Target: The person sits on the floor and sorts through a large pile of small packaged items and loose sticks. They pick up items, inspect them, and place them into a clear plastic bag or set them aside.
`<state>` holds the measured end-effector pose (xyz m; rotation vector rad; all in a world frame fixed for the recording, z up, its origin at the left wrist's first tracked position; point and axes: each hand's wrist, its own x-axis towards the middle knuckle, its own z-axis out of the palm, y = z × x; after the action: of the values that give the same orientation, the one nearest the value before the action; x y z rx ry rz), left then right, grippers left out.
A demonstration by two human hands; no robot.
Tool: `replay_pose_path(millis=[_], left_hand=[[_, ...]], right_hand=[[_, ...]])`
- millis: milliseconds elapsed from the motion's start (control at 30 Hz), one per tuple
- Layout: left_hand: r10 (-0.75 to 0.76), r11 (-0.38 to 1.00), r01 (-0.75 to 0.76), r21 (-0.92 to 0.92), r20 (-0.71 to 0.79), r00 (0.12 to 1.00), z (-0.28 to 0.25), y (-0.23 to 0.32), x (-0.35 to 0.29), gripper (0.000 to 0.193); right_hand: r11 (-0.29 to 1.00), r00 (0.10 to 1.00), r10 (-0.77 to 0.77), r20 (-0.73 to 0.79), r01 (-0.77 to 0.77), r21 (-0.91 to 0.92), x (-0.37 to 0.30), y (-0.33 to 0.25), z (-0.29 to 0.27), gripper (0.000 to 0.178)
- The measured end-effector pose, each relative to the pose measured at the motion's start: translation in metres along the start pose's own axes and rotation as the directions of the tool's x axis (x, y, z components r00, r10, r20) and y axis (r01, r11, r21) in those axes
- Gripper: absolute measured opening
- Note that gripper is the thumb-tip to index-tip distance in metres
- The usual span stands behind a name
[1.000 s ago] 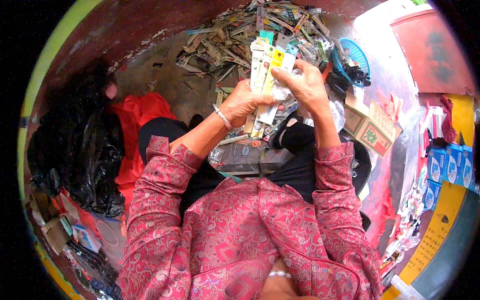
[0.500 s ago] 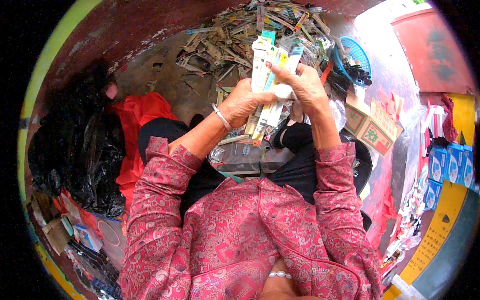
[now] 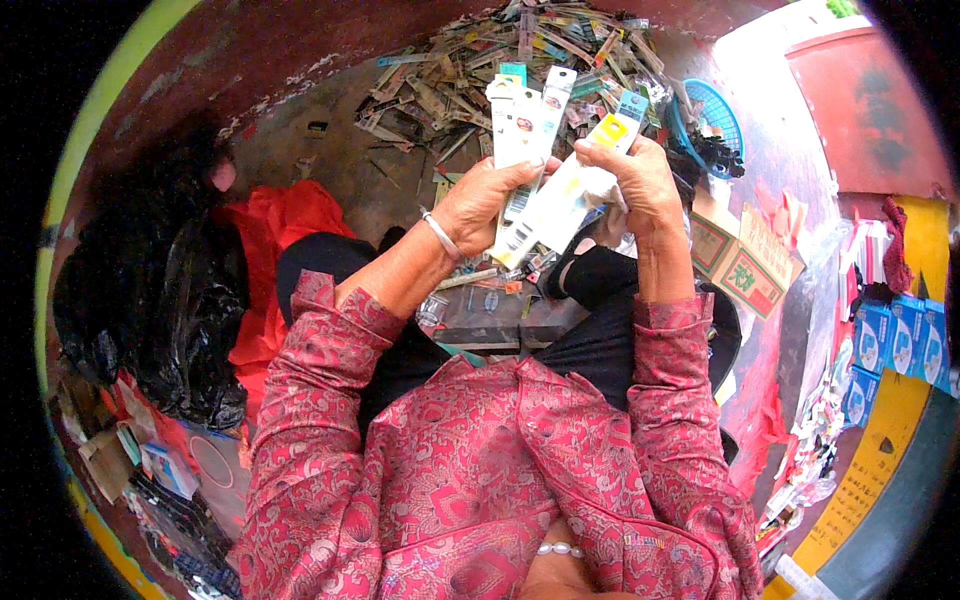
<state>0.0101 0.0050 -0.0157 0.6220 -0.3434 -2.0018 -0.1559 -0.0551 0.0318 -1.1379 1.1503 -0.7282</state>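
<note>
My left hand (image 3: 480, 207) is closed on several long, narrow packaging sleeves (image 3: 518, 125), white with small printed pictures and hang holes at the top. Its thumb presses on their front. My right hand (image 3: 640, 185) grips more sleeves (image 3: 570, 205), white with a yellow and blue top, tilted away to the right. A crumpled white wad (image 3: 600, 182) sits by the right fingers; whether it is a finger wrap or a loose scrap I cannot tell. The lower ends of the two bundles lie close together. A pale bangle circles my left wrist.
Beyond my hands a large heap of similar flat sleeves (image 3: 440, 95) covers the floor. A blue basket (image 3: 712, 115) with black pieces stands right of it, near a cardboard box (image 3: 750, 268). Black plastic bags (image 3: 165, 300) and red plastic (image 3: 275, 235) lie left; blue boxes (image 3: 890, 335) are far right.
The single bundle has parted in two. My right hand has moved slightly right and tilted its sleeves, while the left keeps its share nearly upright.
</note>
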Motion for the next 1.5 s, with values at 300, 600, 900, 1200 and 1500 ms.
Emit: replay_pose_path(millis=[300, 600, 900, 1200, 1500], left_hand=[[-0.149, 0.986, 0.131, 0.101, 0.193, 0.970, 0.009, 0.012, -0.013, 0.027], [-0.176, 0.961, 0.156, 0.229, 0.068, 0.982, 0.007, 0.013, -0.010, 0.036], [-0.195, 0.977, 0.181, 0.113, 0.136, 0.971, 0.011, 0.012, -0.009, 0.041], [-0.179, 0.917, 0.122, 0.380, 0.116, 0.977, 0.007, 0.015, -0.007, 0.034], [-0.072, 0.922, 0.036, 0.386, 0.081, 0.994, 0.008, 0.011, -0.005, 0.036]], right_hand=[[0.997, 0.988, -0.069, -0.136, 0.072, 0.015, 0.008, 0.002, 0.000, 0.018], [0.998, 0.997, 0.055, -0.058, -0.053, 0.026, 0.003, -0.004, 0.001, 0.025], [0.980, 0.996, -0.051, 0.079, 0.065, -0.189, 0.008, 0.017, 0.006, 0.033], [0.856, 0.984, -0.167, -0.055, 0.117, -0.504, 0.014, 0.022, -0.004, 0.027], [0.887, 0.970, -0.208, -0.128, 0.132, -0.443, -0.001, -0.008, 0.005, 0.039]])
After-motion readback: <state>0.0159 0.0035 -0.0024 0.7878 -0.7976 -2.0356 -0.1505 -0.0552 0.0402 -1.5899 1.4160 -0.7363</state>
